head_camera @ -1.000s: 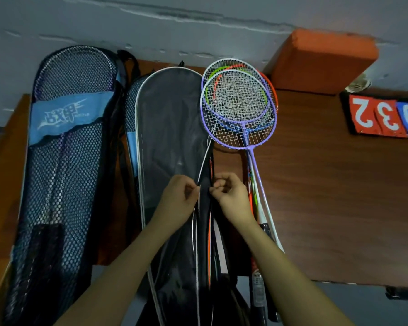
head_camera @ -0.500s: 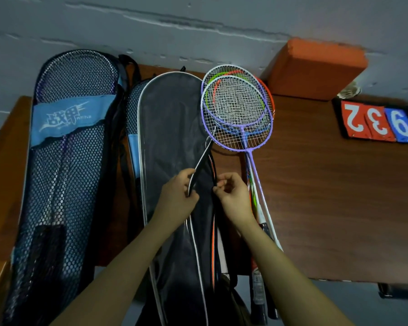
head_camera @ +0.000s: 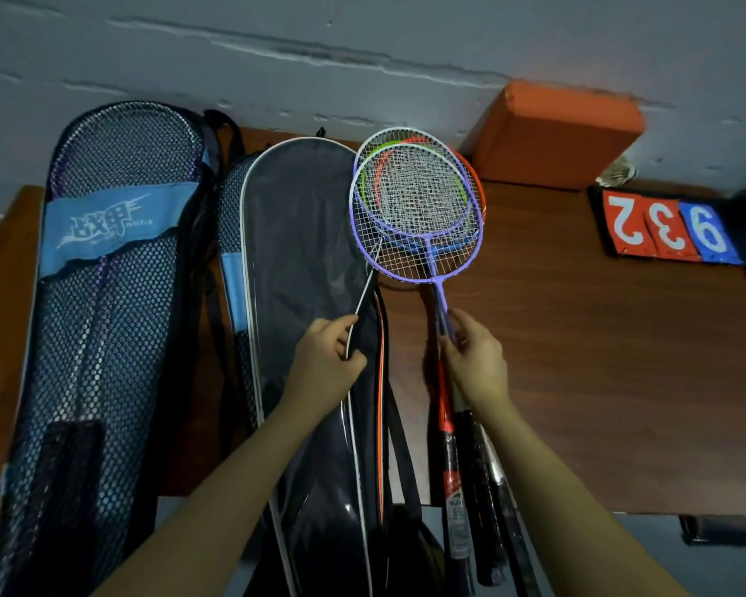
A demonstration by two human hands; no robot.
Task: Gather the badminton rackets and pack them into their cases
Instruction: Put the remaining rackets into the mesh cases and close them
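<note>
- Bare wooden surface [head_camera: 578,359] lies open right of the stacked rackets [head_camera: 418,209].
- Orange block [head_camera: 552,135] and number cards [head_camera: 664,228] crowd the far right edge.
- Mesh case [head_camera: 104,295] and black case [head_camera: 302,252] fill the left.

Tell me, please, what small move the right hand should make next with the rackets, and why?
Probably lift the purple racket by its shaft and angle its head toward the black case. The left hand holds the case's edge open, the right hand already pinches the shaft, and that racket lies atop the stack.

Left hand [head_camera: 326,367] pinches the black case [head_camera: 302,269] edge; just right of the case, right hand [head_camera: 476,359] grips stacked rackets [head_camera: 416,209] on the table [head_camera: 599,381].
</note>
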